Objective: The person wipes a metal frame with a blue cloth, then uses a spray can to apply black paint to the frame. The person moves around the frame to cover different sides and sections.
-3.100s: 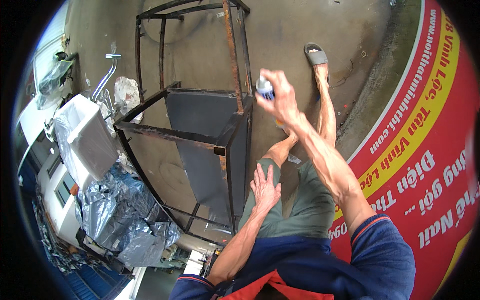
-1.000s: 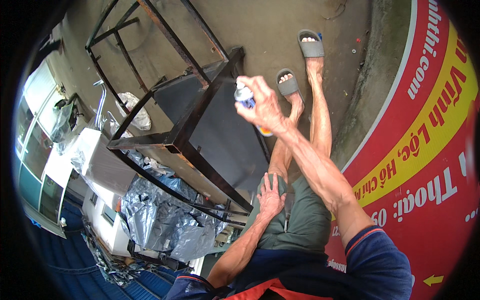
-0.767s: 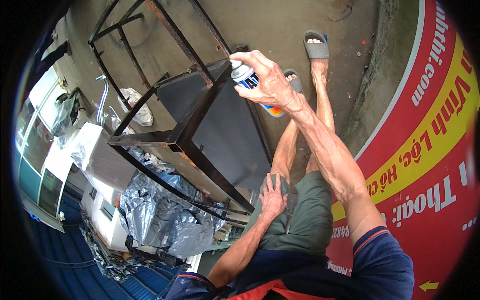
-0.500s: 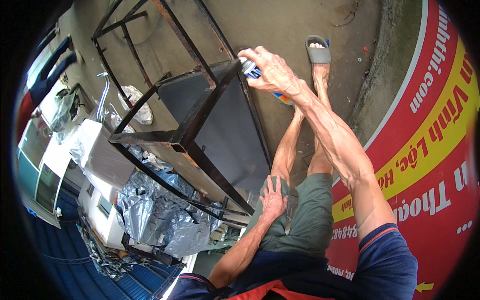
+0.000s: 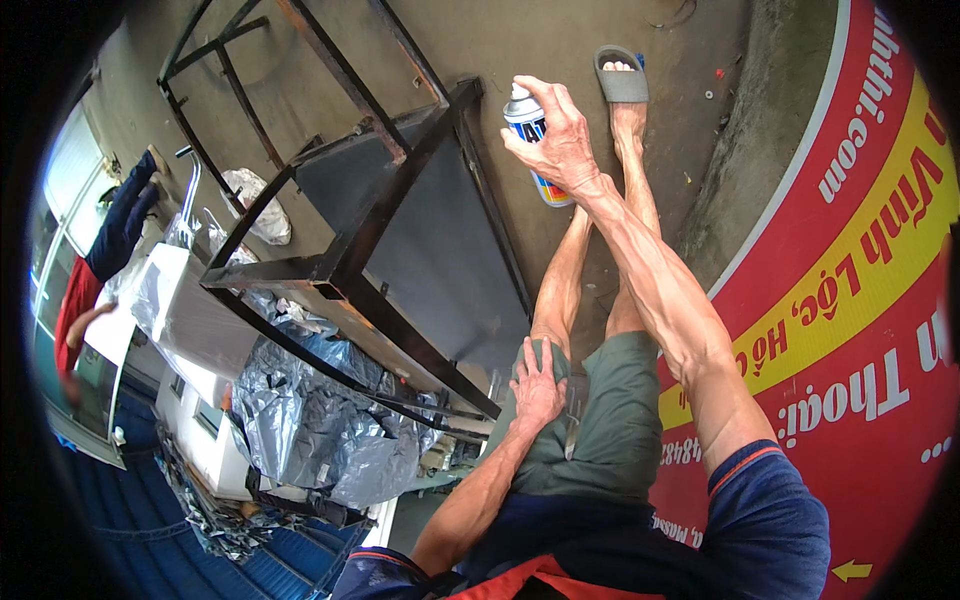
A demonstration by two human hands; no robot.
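In my right hand (image 5: 562,140) is a white spray can (image 5: 523,112) with blue and orange on its label, held upright with a finger near its nozzle. Just left of the can stands a dark metal frame (image 5: 345,250), its tubes black with rusty brown patches. The can and the frame are apart. A grey flat panel (image 5: 430,250) sits within the frame. My left hand (image 5: 539,388) lies flat on my left knee, fingers spread, with nothing in it.
A large red and yellow sign (image 5: 840,290) fills the right side. Crumpled silver plastic sheeting (image 5: 310,410) lies left of the frame, near a plastic-wrapped white box (image 5: 205,310). Another person (image 5: 105,240) in red and dark blue is at the far left. A white plastic bag (image 5: 262,205) rests on the floor.
My right hand has drawn the spray can away from the frame's corner, and the can stands more upright. My left hand stays on the knee. The other person shows more fully.
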